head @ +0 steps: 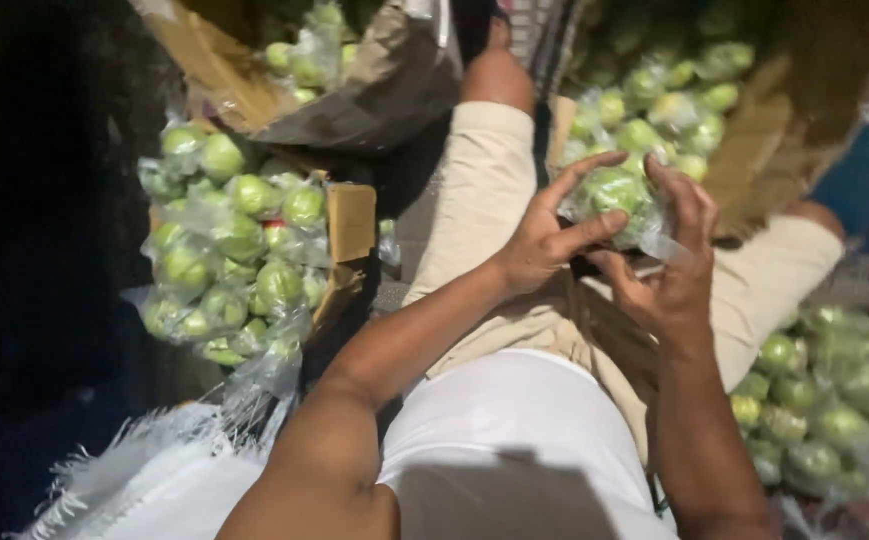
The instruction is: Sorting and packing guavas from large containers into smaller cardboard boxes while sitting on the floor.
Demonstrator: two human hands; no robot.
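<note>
Both my hands hold one green fruit wrapped in a clear plastic bag above my lap. My left hand grips it from the left, thumb across the front. My right hand closes on its right side and pinches the loose plastic. I sit with my legs in beige trousers stretched forward.
A cardboard box of bagged green fruit stands at my left. More bagged fruit lies in a box ahead, in a paper-lined box at top left and at lower right. A white woven sack lies at lower left.
</note>
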